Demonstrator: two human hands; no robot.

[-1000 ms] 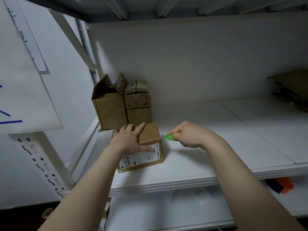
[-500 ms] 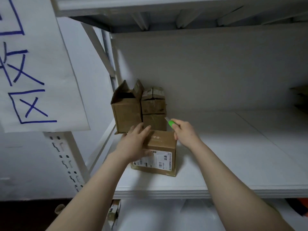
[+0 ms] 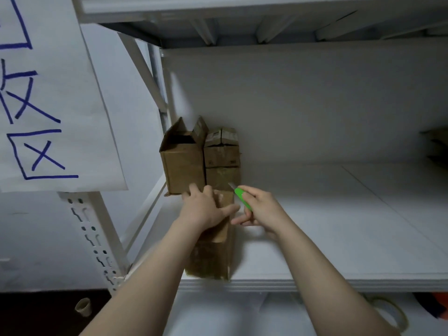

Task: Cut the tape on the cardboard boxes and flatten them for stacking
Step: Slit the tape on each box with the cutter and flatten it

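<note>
A small brown cardboard box stands on end at the front edge of the white shelf. My left hand lies over its top with fingers spread, the thumb reaching to the right. My right hand grips a green utility knife just right of the box top, its blade pointing up and left. Behind stand an open-flapped box and two small stacked boxes.
A white paper sign with blue marks hangs at the left on the slotted rack post. Another shelf board sits overhead. A lower shelf holds a tape roll. Flat cardboard shows at the far right.
The front box has been turned from lying flat with its label facing me to standing on end at the shelf edge. My right hand with the knife came closer to the box top.
</note>
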